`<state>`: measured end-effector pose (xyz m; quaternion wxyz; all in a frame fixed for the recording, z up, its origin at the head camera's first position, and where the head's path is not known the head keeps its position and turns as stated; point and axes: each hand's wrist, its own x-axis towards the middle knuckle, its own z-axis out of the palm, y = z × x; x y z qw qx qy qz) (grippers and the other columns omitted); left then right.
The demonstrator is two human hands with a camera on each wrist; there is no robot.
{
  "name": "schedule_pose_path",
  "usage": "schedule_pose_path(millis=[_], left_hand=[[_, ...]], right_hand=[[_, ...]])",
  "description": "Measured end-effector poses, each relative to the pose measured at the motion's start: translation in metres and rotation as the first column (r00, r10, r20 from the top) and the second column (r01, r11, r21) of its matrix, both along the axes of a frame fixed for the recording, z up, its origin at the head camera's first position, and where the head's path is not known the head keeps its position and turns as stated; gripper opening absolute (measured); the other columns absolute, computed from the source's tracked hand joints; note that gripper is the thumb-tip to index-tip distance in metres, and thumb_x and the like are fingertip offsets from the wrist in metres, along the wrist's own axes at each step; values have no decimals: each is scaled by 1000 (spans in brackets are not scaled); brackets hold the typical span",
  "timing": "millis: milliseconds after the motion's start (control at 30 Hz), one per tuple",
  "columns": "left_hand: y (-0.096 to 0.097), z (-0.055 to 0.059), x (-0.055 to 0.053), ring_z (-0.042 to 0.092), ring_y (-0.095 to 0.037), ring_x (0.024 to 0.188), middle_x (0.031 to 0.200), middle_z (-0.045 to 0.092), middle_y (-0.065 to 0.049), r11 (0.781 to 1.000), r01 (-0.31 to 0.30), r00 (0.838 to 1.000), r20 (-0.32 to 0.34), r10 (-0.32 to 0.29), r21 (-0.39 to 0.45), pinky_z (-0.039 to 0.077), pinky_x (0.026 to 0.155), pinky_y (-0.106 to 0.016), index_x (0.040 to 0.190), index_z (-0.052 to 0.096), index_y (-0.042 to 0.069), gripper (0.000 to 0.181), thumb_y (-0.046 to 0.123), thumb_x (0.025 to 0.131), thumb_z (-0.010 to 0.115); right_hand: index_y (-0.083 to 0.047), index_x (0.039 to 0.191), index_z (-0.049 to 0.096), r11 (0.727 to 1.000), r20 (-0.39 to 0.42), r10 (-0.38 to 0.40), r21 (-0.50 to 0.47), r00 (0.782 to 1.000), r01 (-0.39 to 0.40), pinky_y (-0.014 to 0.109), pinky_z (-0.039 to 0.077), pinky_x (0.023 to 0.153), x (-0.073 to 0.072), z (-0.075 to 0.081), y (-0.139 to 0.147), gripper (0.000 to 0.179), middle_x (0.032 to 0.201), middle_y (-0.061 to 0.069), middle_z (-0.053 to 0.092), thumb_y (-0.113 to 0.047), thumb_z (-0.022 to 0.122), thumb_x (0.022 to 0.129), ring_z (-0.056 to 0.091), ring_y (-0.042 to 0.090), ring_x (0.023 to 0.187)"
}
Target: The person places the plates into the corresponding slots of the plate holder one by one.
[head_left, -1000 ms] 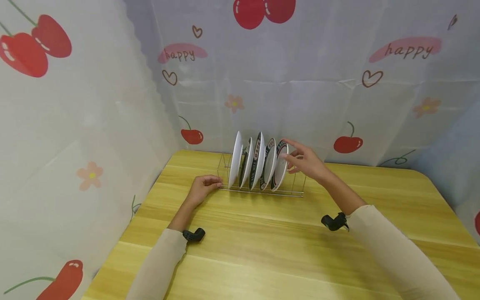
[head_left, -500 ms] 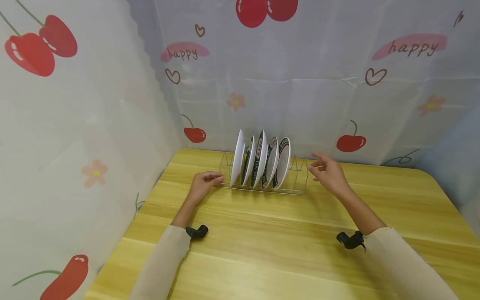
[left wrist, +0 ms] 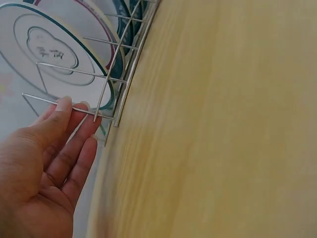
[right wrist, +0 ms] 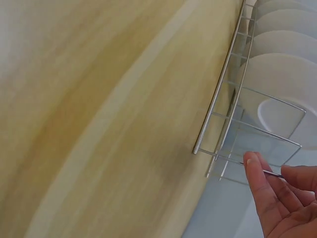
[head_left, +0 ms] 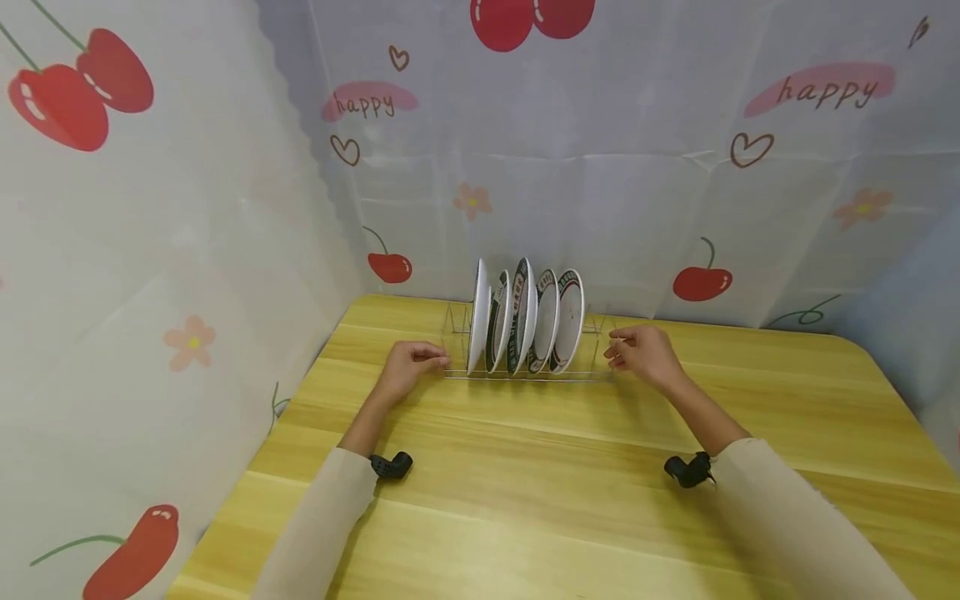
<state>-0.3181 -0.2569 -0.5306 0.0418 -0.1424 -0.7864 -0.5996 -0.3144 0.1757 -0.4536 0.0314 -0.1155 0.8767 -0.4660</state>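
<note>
A wire dish rack (head_left: 528,380) stands near the back of the table, with several patterned plates on edge in it, the rightmost plate (head_left: 573,325) leaning a little. My left hand (head_left: 408,368) pinches the rack's left end; in the left wrist view, thumb and fingers close on an end wire beside the outer plate (left wrist: 54,47). At the opposite end, my right hand (head_left: 647,354) grips the rack's end wire between thumb and fingers, as the right wrist view shows near a white plate back (right wrist: 287,74).
The wood-grain table (head_left: 495,500) spreads in front of the rack. Behind it hangs a cherry-printed curtain (head_left: 540,208), and another sheet (head_left: 225,250) borders the left side. Black wrist cameras (head_left: 688,471) sit at both cuffs.
My right hand has left the rightmost plate, moved right and taken hold of the rack's right end. The rack's right end has shifted slightly back. My left hand stays at the left end.
</note>
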Motion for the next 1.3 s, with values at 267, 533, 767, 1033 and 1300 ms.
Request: schedule_pose_path(millis=[267,533,767,1033,1300], left_hand=[[16,5,20,75,-22,84,94,77,-7,992,83,996,30,-80,-94,60,77,-31,100,78,-1,18,14,91,78],[45,10,40,74,-22,83,94,76,-7,977,167,986,5,-168,-130,61,76,-30,94,79,5,6,9,92,76],[54,17,53,72,-16,90,97,76,-1,953,218,975,14,-220,-212,60,81,-30,98,80,10,8,15,94,74],[10,27,30,72,-28,93,103,76,-6,981,32,999,17,-30,-191,60,78,-39,108,79,8,19,21,95,75],[7,14,5,71,-32,105,117,72,-17,996,5,997,81,2,-84,60,87,-36,117,74,-3,25,8,94,73]], right_hand=[[21,125,58,999,-31,-35,15,999,35,48,60,80,-22,0,7,32,101,35,69,-2,47,106,72,42,88],[21,133,52,999,77,-20,-43,997,23,51,54,92,-50,0,16,40,121,40,61,-10,38,111,65,50,109],[19,143,42,1000,120,3,-28,993,1,52,55,92,-54,5,24,46,132,42,53,-15,36,112,63,50,113],[10,152,34,995,-121,-87,-61,989,80,50,60,82,-5,32,22,55,133,39,55,-24,43,110,64,51,109],[-3,159,28,998,-118,15,-61,993,-22,53,59,85,44,31,-6,57,139,35,53,-18,50,108,63,48,114]])
